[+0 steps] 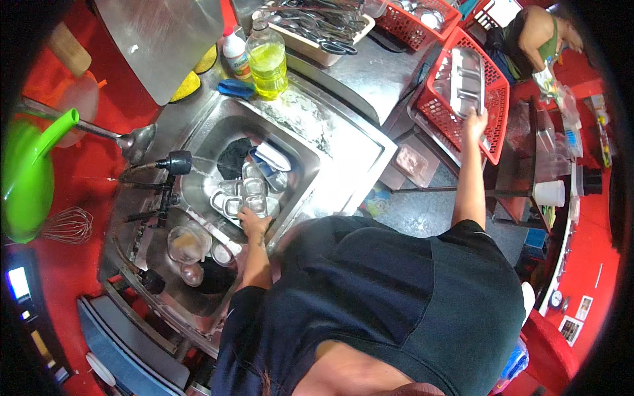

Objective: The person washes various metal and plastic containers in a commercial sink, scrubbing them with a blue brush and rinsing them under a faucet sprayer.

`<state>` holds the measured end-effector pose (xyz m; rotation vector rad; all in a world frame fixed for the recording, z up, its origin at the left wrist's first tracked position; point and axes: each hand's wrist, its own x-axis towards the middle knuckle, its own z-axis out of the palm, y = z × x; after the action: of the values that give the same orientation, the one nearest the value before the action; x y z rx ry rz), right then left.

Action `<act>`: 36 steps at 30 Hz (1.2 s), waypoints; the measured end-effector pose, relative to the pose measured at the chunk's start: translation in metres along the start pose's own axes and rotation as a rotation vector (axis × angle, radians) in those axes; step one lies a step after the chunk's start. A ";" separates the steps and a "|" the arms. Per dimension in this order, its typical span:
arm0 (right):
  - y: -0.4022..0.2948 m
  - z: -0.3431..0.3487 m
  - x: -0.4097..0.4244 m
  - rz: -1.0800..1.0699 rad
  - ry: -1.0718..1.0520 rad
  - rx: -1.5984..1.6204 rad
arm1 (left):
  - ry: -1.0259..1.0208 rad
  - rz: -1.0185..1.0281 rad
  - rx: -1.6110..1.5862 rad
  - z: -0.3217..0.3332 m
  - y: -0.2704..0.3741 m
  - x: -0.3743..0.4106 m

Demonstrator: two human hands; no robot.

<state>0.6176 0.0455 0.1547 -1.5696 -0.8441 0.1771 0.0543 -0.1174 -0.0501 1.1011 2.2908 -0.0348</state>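
Note:
My left hand (pixel 253 225) reaches into a stainless steel sink (pixel 302 183) and grips the near end of a metal compartment tray (pixel 254 190). More metal dishes (pixel 231 204) lie under and beside that tray, with a blue and white container (pixel 272 157) behind them. Out to the right, my right hand (pixel 475 123) holds the near end of a long metal compartment tray (pixel 467 81). That tray lies tilted within a red perforated plastic basket (pixel 500 119). Its far end rests towards the basket's back wall.
A black faucet (pixel 178 163) juts over the sink. A bottle of yellow-green liquid (pixel 267 64) and a white spray bottle (pixel 236 52) stand behind it. A cutlery tray (pixel 317 52) with scissors is at the back. The second basin holds dishes (pixel 188 242). Another person (pixel 540 37) is at far right.

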 end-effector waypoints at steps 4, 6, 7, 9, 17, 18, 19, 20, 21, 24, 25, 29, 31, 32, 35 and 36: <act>0.049 -0.048 0.059 0.443 0.111 0.186 | -0.121 0.188 0.001 0.006 -0.009 0.032; 0.125 -0.084 0.118 0.532 0.047 -0.070 | -0.306 0.144 -0.243 0.018 -0.016 0.043; 0.138 -0.068 0.114 0.618 0.169 0.102 | -0.407 0.029 -0.417 0.015 -0.021 0.047; 0.142 -0.056 0.111 0.689 0.346 0.227 | -0.567 -0.121 -0.617 -0.024 0.011 0.020; 0.010 0.012 0.043 -0.026 0.283 -1.071 | -0.423 -0.356 -1.628 -0.072 -0.030 -0.001; 0.003 0.003 0.036 -0.360 0.296 -1.106 | -0.419 -0.328 -1.509 -0.081 -0.003 -0.004; 0.006 0.004 0.035 -0.692 0.199 -0.899 | -0.442 -0.229 -1.405 -0.104 0.022 -0.015; -0.025 0.049 -0.008 -0.648 0.037 -0.819 | -0.324 -0.181 -1.193 -0.098 0.005 0.001; -0.040 0.078 -0.041 -0.794 -0.108 -0.718 | -0.243 -0.002 -1.162 -0.100 0.003 0.007; -0.056 0.171 -0.129 -0.584 -0.601 -0.235 | 0.047 0.131 -1.368 -0.079 -0.020 0.037; -0.068 0.198 -0.169 -0.418 -0.775 -0.069 | 0.062 0.148 -1.421 -0.076 -0.022 0.040; -0.098 0.280 -0.321 -0.301 -1.392 0.151 | 0.240 0.244 -1.279 -0.061 -0.025 0.049; -0.062 0.324 -0.360 -0.144 -1.480 0.230 | 0.180 0.351 -1.170 -0.066 0.007 0.047; -0.103 0.326 -0.409 0.132 -1.686 0.265 | 0.312 0.288 -1.272 -0.039 -0.032 0.052; -0.074 0.371 -0.424 0.373 -1.537 0.351 | 0.110 0.399 -1.544 -0.055 0.001 0.034; -0.051 0.389 -0.417 0.236 -1.493 0.286 | 0.130 0.425 -1.496 -0.060 0.014 0.033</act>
<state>0.0778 0.1031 -0.0266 -1.0661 -1.6168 1.6919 0.0181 -0.0686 -0.0145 0.6471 1.3867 1.6192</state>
